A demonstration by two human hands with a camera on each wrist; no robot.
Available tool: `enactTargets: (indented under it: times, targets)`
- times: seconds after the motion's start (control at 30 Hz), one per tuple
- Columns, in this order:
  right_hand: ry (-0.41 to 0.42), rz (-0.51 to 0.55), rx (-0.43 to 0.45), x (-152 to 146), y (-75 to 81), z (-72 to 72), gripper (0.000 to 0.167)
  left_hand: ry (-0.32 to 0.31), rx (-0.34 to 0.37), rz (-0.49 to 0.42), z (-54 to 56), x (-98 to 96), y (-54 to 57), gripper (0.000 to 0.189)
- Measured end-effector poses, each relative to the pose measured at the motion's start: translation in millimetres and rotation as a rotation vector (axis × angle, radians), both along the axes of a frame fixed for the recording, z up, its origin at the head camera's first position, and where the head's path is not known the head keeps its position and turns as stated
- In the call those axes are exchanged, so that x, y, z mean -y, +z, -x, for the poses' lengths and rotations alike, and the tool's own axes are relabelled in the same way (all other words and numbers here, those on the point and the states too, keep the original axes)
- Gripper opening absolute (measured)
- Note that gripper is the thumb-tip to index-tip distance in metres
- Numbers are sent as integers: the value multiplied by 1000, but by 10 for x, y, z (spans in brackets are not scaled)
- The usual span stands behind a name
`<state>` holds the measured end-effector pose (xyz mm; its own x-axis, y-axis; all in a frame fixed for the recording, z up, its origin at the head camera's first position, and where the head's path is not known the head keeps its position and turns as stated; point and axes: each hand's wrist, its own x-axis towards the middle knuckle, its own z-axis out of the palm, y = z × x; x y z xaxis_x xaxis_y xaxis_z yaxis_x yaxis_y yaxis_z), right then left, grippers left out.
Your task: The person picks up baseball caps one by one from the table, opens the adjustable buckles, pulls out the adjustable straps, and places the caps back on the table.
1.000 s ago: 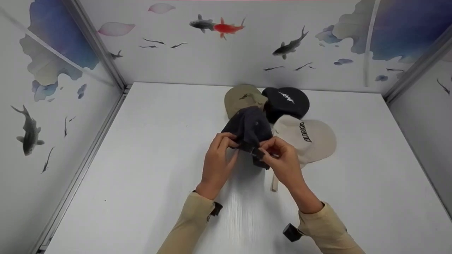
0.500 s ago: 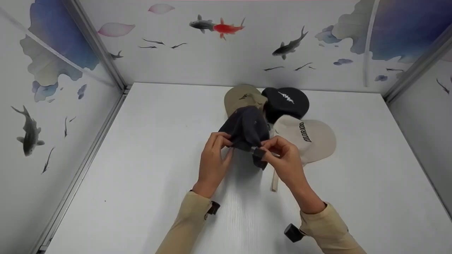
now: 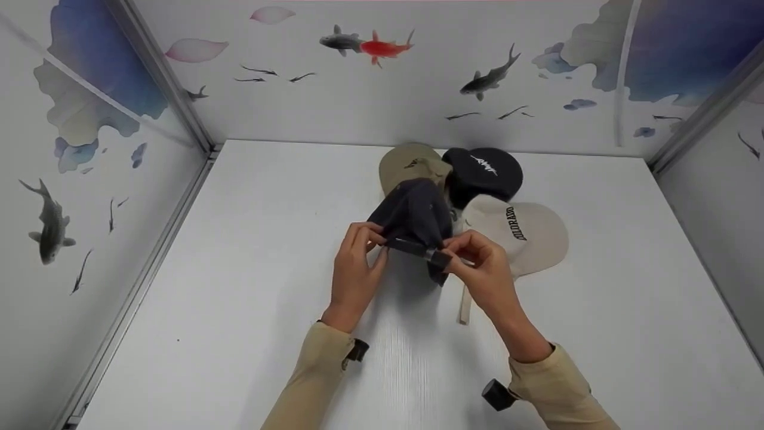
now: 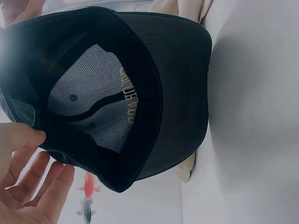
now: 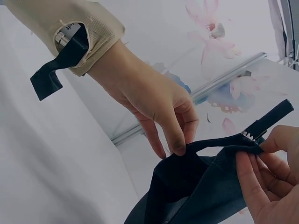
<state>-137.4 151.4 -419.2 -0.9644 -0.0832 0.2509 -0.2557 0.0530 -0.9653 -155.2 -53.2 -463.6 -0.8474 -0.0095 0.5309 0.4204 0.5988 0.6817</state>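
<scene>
Both hands hold a dark navy baseball cap (image 3: pixel 418 209), crown up, at its back strap (image 3: pixel 407 246). My left hand (image 3: pixel 356 269) pinches the band's left edge between thumb and fingers. At the other side, my right hand (image 3: pixel 480 263) pinches the strap near its metal buckle (image 5: pixel 249 135), and the loose strap end sticks out past the fingers in the right wrist view. The left wrist view looks into the cap: pale mesh lining (image 4: pixel 88 88), reversed lettering, and the brim (image 4: pixel 184 93) pointing down near the white surface.
Behind the held cap lie an olive cap (image 3: pixel 403 164) and a black cap (image 3: pixel 492 173). A cream cap (image 3: pixel 540 239) with dark lettering sits to the right, its strap (image 3: pixel 464 307) trailing forward. White table (image 3: pixel 250 286) meets fish-patterned walls (image 3: pixel 286 107) at the back and sides.
My left hand has shifted slightly left and back, and the cap's back strap now shows straighter between the hands. The right hand stays nearly in place. The other caps have not moved.
</scene>
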Motion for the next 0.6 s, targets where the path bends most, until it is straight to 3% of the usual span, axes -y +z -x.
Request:
enactTargets:
  times: [0.37,0.6]
  targets:
    - [12,18,16,-13,2,-1,10,19,52,-39,3,41,12,16]
    - [-10,-29,19,-19,13,-9,6,27,61,-47,13,68,15,14]
